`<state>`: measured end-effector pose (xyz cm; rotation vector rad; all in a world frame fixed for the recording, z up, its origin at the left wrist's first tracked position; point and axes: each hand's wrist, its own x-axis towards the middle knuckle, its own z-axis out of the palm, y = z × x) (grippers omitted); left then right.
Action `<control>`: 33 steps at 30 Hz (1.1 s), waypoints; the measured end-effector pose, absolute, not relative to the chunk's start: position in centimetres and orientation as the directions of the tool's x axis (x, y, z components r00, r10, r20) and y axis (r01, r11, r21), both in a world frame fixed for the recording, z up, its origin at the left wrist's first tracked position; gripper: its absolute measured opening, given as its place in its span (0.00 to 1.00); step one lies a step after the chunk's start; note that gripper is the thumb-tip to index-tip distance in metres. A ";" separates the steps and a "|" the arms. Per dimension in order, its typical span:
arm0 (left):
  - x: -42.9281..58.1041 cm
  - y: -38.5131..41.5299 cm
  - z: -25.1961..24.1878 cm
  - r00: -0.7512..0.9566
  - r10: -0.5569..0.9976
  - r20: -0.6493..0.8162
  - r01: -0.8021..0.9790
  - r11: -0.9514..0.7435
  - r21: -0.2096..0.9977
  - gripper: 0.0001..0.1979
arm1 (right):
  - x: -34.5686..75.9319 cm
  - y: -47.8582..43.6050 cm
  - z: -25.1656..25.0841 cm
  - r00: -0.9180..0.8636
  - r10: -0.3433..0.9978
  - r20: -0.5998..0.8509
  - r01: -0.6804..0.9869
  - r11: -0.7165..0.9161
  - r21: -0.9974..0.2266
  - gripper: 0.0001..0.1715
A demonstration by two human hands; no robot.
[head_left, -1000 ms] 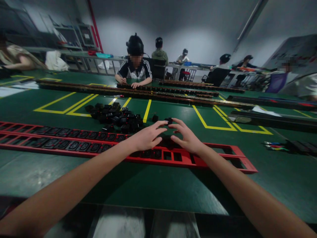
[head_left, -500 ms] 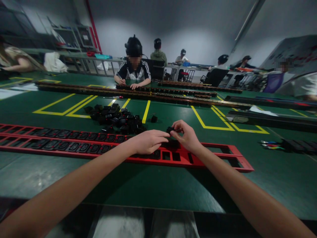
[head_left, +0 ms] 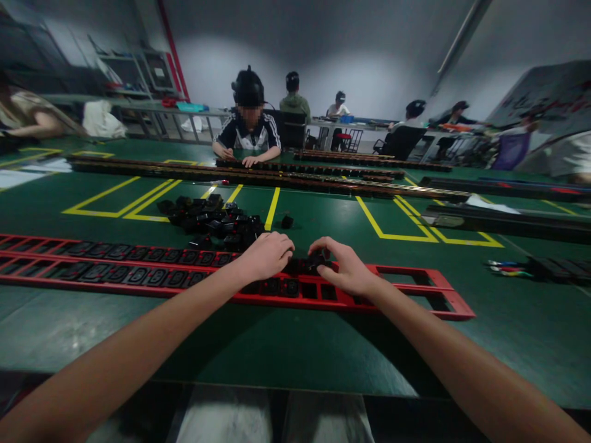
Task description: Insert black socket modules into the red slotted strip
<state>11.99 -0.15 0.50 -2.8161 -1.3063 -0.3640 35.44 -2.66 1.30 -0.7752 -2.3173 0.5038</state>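
My right hand (head_left: 344,264) holds a small black socket module (head_left: 317,261) between thumb and fingers, low over the right part of a long red frame (head_left: 418,274). My left hand (head_left: 270,253) hovers over the frame's far row, fingers loosely bent and nothing visible in them. Their tips point down and are partly hidden. Black socket modules (head_left: 159,277) fill many of the openings in two rows left of my hands. Between my hands and the frame's right end, several openings show bare. A pile of loose black modules (head_left: 217,218) lies behind the frame.
One loose black module (head_left: 287,221) sits apart from the pile. Long dark rails (head_left: 277,176) cross the green table (head_left: 295,351) farther back. A co-worker (head_left: 249,132) sits opposite. Cables with coloured ends (head_left: 503,269) lie at the right.
My left hand has drawn back to the left, its fingers going from stretched to bent. My right hand has lowered the module toward the red frame.
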 end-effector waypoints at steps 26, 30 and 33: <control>11.7 0.3 0.0 0.716 0.678 0.169 0.688 -0.726 0.000 0.17 | 34.6 -4.6 1.8 -0.821 0.468 0.325 0.331 0.856 -0.397 0.11; 11.8 0.2 0.1 0.715 0.680 0.162 0.690 -0.724 -0.005 0.17 | 34.5 -4.6 1.8 -0.828 0.459 0.324 0.324 0.861 -0.392 0.10; 11.8 0.1 0.2 0.713 0.683 0.160 0.693 -0.721 -0.011 0.17 | 34.5 -4.7 1.8 -0.827 0.457 0.328 0.323 0.863 -0.389 0.10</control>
